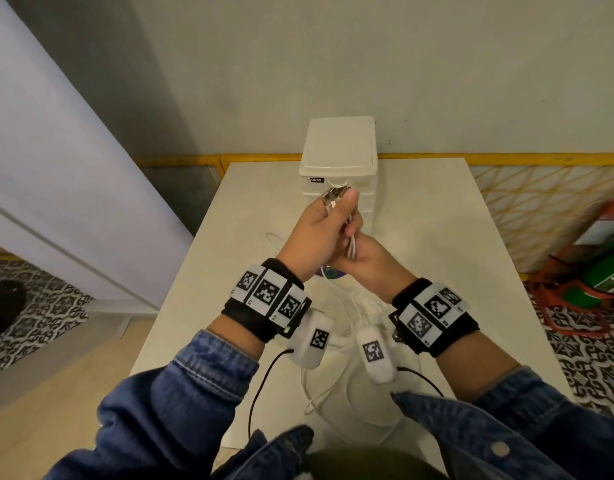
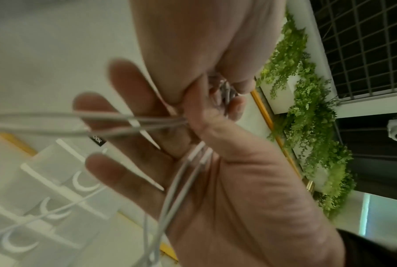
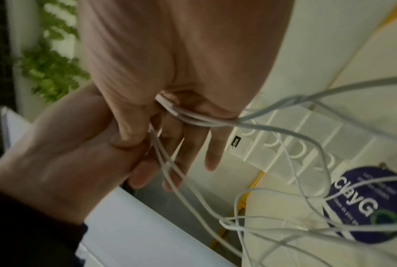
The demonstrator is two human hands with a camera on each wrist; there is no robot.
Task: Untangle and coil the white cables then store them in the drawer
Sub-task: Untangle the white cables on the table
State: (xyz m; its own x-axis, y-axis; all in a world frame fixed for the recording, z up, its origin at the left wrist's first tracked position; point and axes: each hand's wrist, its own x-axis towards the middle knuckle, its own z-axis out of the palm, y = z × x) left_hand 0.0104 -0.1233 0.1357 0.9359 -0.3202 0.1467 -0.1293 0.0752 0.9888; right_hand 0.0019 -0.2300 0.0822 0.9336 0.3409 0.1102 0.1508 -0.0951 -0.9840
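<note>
Both hands are raised over the white table (image 1: 437, 258), in front of the white drawer unit (image 1: 338, 150), whose drawers look closed. My left hand (image 1: 336, 199) pinches the metal plug ends (image 2: 225, 90) of the white cables (image 1: 351, 245) between thumb and forefinger; its other fingers (image 2: 106, 112) stretch out straight. Just below, my right hand (image 1: 354, 258) grips the same strands (image 3: 170, 162) between thumb and fingers. From the hands the cables hang in loose tangled loops (image 1: 319, 393) onto the table near its front edge.
A round purple tin (image 3: 364, 204) lies on the table under the hands, with cable loops over it. Right of the table stand a yellow lattice rail (image 1: 541, 202) and red and green objects (image 1: 603, 268) on the floor. A pale panel (image 1: 56, 168) rises at left.
</note>
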